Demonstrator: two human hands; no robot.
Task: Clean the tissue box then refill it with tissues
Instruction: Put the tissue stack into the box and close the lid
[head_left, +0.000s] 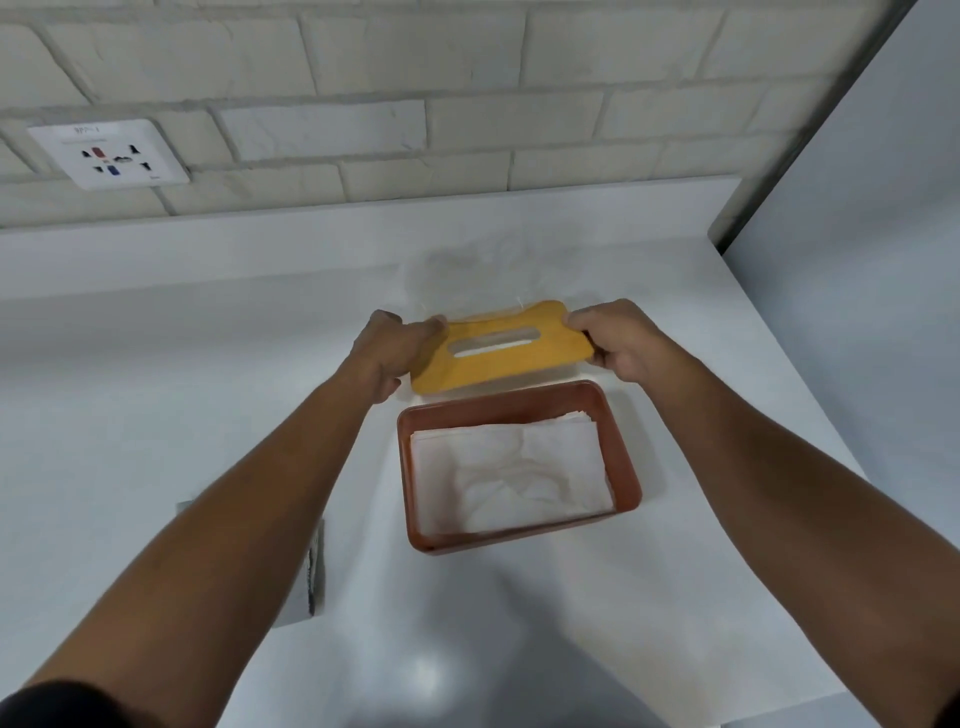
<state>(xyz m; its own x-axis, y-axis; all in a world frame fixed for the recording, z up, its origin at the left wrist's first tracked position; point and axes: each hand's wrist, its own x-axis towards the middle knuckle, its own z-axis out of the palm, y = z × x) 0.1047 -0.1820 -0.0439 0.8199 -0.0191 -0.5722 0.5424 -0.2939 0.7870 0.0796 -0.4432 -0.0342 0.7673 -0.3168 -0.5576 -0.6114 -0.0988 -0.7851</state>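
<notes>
A reddish-brown tissue box (626, 470) stands open on the white counter, a stack of white tissues (511, 475) lying inside it. Just behind the box, a flat yellow lid (498, 364) with a long slot is held level above the counter. My left hand (387, 356) grips the lid's left end and my right hand (621, 338) grips its right end. The lid is apart from the box, tilted slightly toward me.
A grey folded cloth (311, 566) lies on the counter (156, 389) at the left, partly under my left forearm. A clear plastic wrapper (478, 275) sits behind the lid. A wall socket (109, 153) is on the brick wall. The counter's edge runs down the right side.
</notes>
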